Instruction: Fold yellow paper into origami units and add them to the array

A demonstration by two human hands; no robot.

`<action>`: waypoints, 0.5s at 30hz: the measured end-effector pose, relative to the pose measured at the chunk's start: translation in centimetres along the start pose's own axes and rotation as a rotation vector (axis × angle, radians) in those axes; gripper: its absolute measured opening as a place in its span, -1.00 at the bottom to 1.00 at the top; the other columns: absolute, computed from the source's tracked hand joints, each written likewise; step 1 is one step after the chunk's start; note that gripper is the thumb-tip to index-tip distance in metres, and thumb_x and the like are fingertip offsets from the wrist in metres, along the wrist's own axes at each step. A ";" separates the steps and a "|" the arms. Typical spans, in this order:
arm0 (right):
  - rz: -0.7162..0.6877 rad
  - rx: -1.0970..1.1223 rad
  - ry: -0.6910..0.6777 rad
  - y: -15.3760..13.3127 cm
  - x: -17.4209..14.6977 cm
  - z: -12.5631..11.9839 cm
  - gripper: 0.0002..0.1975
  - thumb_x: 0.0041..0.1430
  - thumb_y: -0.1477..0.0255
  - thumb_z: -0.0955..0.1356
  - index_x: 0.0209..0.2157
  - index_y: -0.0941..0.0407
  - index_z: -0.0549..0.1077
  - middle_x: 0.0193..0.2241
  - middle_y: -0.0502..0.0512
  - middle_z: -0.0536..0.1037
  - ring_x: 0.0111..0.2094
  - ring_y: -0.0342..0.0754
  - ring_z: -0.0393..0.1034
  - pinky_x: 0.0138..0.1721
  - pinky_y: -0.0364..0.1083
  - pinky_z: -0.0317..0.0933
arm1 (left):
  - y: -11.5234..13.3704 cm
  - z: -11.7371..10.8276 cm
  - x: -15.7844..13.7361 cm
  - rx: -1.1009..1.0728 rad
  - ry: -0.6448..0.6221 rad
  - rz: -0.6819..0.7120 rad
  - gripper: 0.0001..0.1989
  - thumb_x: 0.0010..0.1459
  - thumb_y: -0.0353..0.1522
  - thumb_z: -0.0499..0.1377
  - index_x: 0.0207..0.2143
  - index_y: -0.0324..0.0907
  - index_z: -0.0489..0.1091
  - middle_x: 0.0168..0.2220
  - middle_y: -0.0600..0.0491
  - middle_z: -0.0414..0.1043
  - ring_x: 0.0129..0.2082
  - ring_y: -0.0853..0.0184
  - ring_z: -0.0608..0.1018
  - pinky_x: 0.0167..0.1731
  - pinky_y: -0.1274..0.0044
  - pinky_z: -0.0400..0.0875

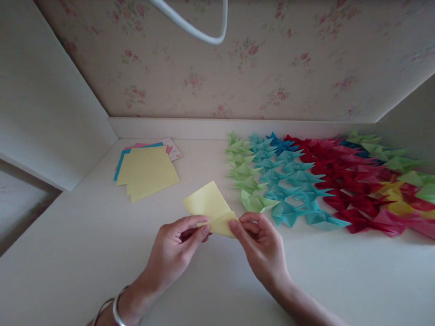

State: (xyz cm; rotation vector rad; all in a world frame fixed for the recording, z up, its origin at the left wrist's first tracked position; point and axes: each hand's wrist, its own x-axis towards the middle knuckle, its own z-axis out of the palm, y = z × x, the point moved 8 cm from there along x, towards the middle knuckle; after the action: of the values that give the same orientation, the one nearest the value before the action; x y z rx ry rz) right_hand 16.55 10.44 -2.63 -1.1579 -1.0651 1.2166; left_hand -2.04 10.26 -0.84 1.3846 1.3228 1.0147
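Paper piece of pale yellow, folded with straight edges (209,199): between the fingertips of both hands, its broad pointed part reaching out beyond the left fingertips, a smaller folded flap lying toward the right ones
Left hand (174,249): thumb and forefinger pinched together on the near edge of the paper, with no gap but the paper's thickness; the other fingers curl in below, partly hidden
Right hand (261,248): thumb pressed on the flap at its right corner, forefinger bent behind it, so the pinch is closed on the paper; the remaining fingers are loosely curled
Bracelets, two silver-coloured rings (117,315): on the left wrist, well behind the left fingers
Flat pale yellow paper sheets (152,171): overlapping, beyond the left fingers and to their left, over a bright blue paper sheet (119,165) whose edge peeks out
Light green folded paper figures (255,201): just beyond the right fingers, the closest of the rows
Turquoise folded paper figures (286,213): next, farther right of those fingers
Deep red folded paper figures (355,213): well to the right of the right fingers, with bright pink folded paper figures (427,230) beside them
Smooth white tabletop (121,255): beneath and around all the fingers
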 end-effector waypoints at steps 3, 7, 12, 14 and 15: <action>0.018 0.020 0.008 -0.1 0.2 -0.1 -0.71 0.07 0.23 0.49 -0.33 0.08 0.37 -0.48 0.06 0.63 -0.45 -0.03 0.53 -0.47 -0.14 0.32 | -0.4 0.0 0.0 -0.058 0.010 -0.045 -0.74 0.13 -0.30 0.30 -0.12 -0.18 0.53 -0.40 0.04 0.64 -0.37 0.27 0.66 -0.32 0.55 0.54; 0.032 0.020 0.034 -0.1 0.4 -0.3 -0.70 0.01 0.25 0.52 -0.35 0.08 0.40 -0.49 0.04 0.63 -0.44 -0.03 0.55 -0.46 -0.15 0.35 | -0.1 0.2 0.1 -0.031 -0.012 -0.048 -0.73 0.13 -0.28 0.30 -0.12 -0.18 0.55 -0.42 0.03 0.62 -0.41 0.29 0.63 -0.40 0.58 0.50; 0.031 -0.017 0.048 -0.2 0.4 -0.4 -0.68 -0.03 0.21 0.53 -0.37 0.09 0.42 -0.52 0.04 0.62 -0.48 -0.04 0.52 -0.51 -0.16 0.33 | 0.8 0.3 0.1 0.055 -0.025 0.022 -0.85 0.13 -0.28 0.30 -0.31 -0.15 0.61 -0.35 0.01 0.64 -0.36 0.27 0.62 -0.32 0.55 0.51; 0.034 -0.023 0.048 -0.3 0.3 -0.3 -0.67 -0.02 0.18 0.52 -0.38 0.09 0.43 -0.51 0.05 0.62 -0.48 -0.04 0.52 -0.50 -0.15 0.33 | 0.6 0.2 0.1 0.041 -0.006 0.014 -0.85 0.13 -0.28 0.30 -0.28 -0.14 0.61 -0.34 0.02 0.64 -0.35 0.26 0.63 -0.30 0.54 0.51; 0.036 -0.022 0.047 -0.3 0.3 -0.3 -0.67 -0.02 0.18 0.52 -0.38 0.09 0.43 -0.51 0.05 0.62 -0.48 -0.04 0.52 -0.50 -0.15 0.33 | 0.3 0.1 0.1 0.025 0.006 -0.001 -0.83 0.12 -0.28 0.30 -0.25 -0.14 0.59 -0.35 0.02 0.64 -0.35 0.27 0.63 -0.31 0.55 0.52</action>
State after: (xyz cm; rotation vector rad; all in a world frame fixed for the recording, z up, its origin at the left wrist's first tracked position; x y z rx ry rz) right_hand 16.87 10.77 -2.33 -1.2220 -1.0286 1.2021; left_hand -1.82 10.40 -0.54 1.4008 1.3447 1.0060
